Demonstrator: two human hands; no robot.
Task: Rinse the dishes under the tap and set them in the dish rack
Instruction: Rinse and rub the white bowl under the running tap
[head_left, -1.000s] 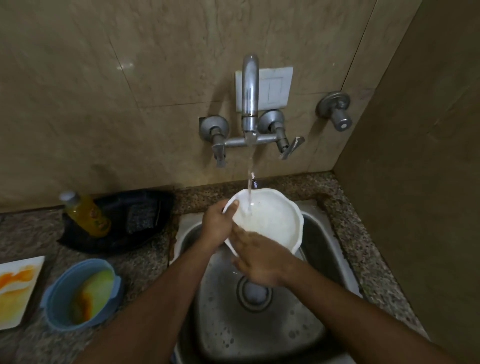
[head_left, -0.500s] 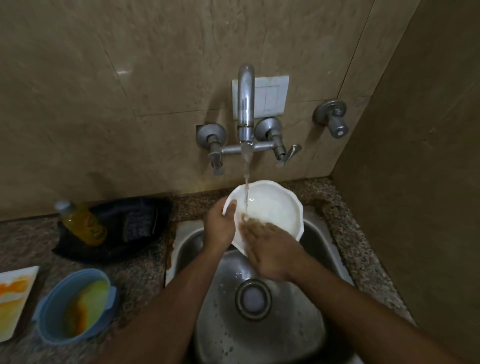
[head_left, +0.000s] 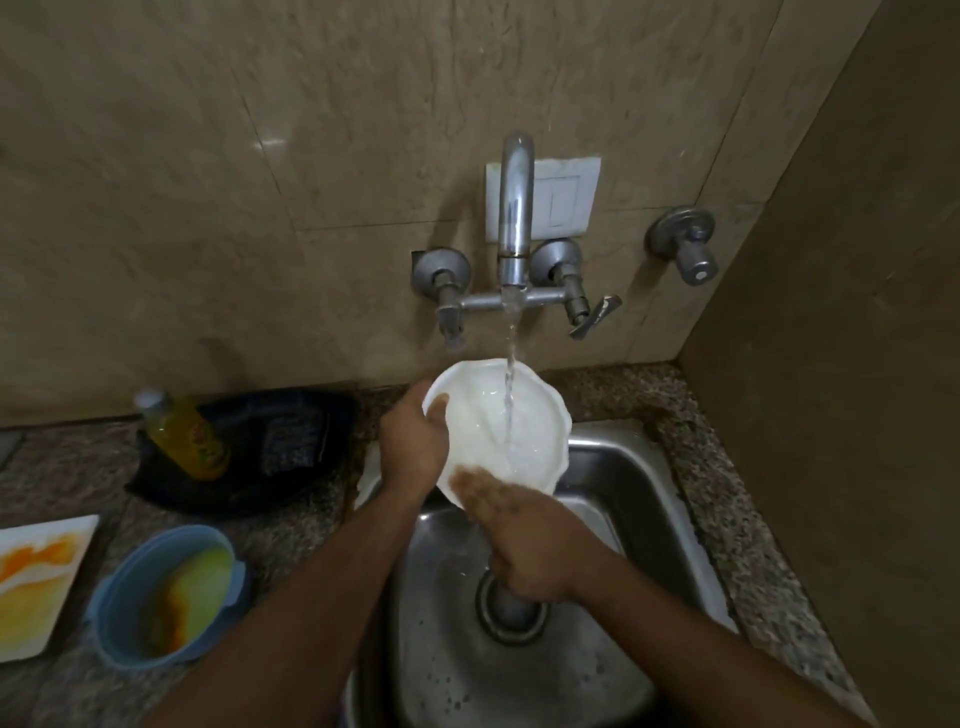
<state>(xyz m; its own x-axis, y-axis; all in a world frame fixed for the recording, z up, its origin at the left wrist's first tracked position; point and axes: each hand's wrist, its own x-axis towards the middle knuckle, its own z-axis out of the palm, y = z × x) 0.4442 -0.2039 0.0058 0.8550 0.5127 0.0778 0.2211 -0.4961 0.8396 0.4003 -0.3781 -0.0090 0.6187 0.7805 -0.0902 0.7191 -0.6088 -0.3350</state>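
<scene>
Dim, warm light is falling from above; a small glare spot is showing on the wall tile (head_left: 270, 141), edges are bending, and the right hand (head_left: 524, 540) is blurring.

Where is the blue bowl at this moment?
In the head view, the blue bowl stands on the counter left of the sink, between the stained white plate and the left forearm.

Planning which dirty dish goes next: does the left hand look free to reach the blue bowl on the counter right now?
Probably not yet. The left hand grips the rim of the white plate under the tap. The path to the blue bowl looks unobstructed, so it likely could once the plate is released.
</scene>
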